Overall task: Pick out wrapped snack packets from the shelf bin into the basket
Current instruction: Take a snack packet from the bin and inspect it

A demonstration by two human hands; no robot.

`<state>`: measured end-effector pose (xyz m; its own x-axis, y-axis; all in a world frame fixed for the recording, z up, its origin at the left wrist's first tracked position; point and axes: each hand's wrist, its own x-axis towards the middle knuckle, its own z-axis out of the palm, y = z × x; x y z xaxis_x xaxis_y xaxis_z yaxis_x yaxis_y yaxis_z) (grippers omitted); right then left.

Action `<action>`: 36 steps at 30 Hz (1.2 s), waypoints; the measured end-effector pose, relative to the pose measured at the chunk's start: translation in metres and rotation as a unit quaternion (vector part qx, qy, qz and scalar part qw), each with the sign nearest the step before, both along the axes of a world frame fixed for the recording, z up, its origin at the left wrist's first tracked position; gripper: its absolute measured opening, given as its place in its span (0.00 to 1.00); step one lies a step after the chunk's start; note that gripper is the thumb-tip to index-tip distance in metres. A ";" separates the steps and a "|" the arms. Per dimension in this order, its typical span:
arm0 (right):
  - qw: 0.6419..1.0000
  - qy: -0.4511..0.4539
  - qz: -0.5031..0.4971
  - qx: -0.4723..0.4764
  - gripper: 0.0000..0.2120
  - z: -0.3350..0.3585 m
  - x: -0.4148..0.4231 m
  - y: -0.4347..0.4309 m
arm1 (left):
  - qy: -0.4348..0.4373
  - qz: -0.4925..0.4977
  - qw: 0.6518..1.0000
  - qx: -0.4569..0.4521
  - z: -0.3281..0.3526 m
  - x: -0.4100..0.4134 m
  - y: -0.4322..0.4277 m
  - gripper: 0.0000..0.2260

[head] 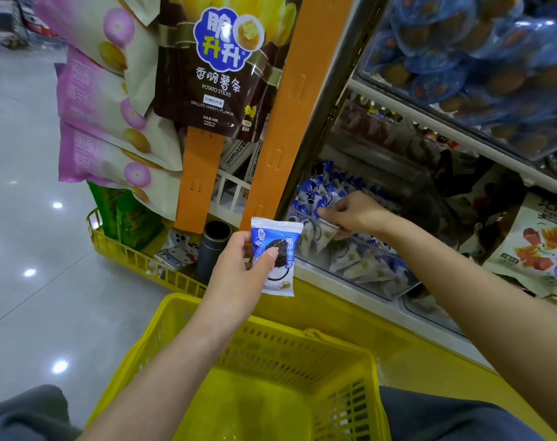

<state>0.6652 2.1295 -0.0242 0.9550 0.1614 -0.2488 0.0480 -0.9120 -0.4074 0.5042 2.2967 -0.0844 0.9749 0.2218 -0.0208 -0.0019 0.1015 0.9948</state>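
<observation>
My left hand (pixel 239 268) holds a blue-and-white wrapped snack packet (pixel 278 246) upright, above the far rim of the yellow basket (pixel 207 326). The basket sits low in front of me with nothing in it. My right hand (pixel 353 214) reaches into the clear shelf bin (pixel 375 281), fingers closed on the bin's front rim and touching the packets. The bin is full of several more blue-and-white packets (pixel 321 192). Whether the right hand grips a packet is hidden by its fingers.
Orange hanging strips (pixel 289 100) with potato-stick bags (pixel 213 65) hang left of the bin. A yellow wire rack (pixel 127 253) with a dark cylinder (pixel 213 246) stands below them. Shelves of other snacks (pixel 480 58) lie to the right. Grey tiled floor (pixel 25 249) is on the left.
</observation>
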 end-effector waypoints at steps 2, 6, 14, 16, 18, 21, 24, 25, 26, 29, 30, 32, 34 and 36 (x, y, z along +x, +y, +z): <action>0.999 0.027 -0.002 -0.039 0.17 0.002 -0.002 0.000 | 0.001 -0.002 1.000 0.000 0.000 0.000 0.000 0.06; 0.996 0.071 -0.048 0.007 0.13 0.000 -0.003 0.003 | 0.001 -0.001 1.000 0.004 -0.001 0.001 -0.001 0.07; 0.997 -0.006 -0.066 0.038 0.22 -0.003 -0.012 -0.003 | 0.007 -0.002 1.000 0.012 -0.002 0.000 -0.001 0.07; 0.982 -0.164 -0.046 0.076 0.16 -0.004 -0.029 -0.002 | 0.011 -0.005 1.000 0.013 -0.004 0.000 -0.002 0.06; 0.955 -0.249 0.008 0.162 0.11 -0.004 -0.058 0.004 | 0.013 -0.011 1.000 0.006 -0.006 0.000 -0.004 0.06; 0.955 -0.151 0.068 0.247 0.08 -0.016 -0.097 0.009 | 0.019 -0.032 0.999 0.005 -0.009 -0.001 -0.008 0.07; 0.953 -0.036 0.067 0.295 0.07 -0.032 -0.116 0.011 | 0.029 -0.062 0.997 0.023 -0.013 -0.002 -0.014 0.08; 0.943 -0.015 0.058 0.326 0.07 -0.036 -0.119 0.010 | 0.032 -0.071 0.997 0.027 -0.015 -0.003 -0.016 0.08; 0.934 -0.002 0.048 0.353 0.06 -0.040 -0.120 0.008 | 0.034 -0.080 0.996 0.031 -0.017 -0.004 -0.018 0.09; 0.916 0.035 0.025 0.399 0.02 -0.050 -0.123 0.001 | 0.027 -0.096 0.994 0.038 -0.020 -0.005 -0.022 0.10; 0.912 0.042 0.025 0.406 0.01 -0.053 -0.123 -0.001 | 0.023 -0.094 0.995 0.040 -0.020 -0.005 -0.022 0.09; 0.914 0.041 0.035 0.403 0.03 -0.061 -0.126 -0.004 | 0.019 -0.084 0.995 0.054 -0.021 -0.004 -0.023 0.06; 0.917 0.030 0.043 0.395 0.05 -0.068 -0.129 -0.004 | 0.021 -0.073 0.994 0.074 -0.025 -0.003 -0.024 0.07; 0.922 -0.006 0.054 0.384 0.07 -0.074 -0.132 -0.004 | 0.029 -0.063 0.994 0.089 -0.029 -0.002 -0.026 0.09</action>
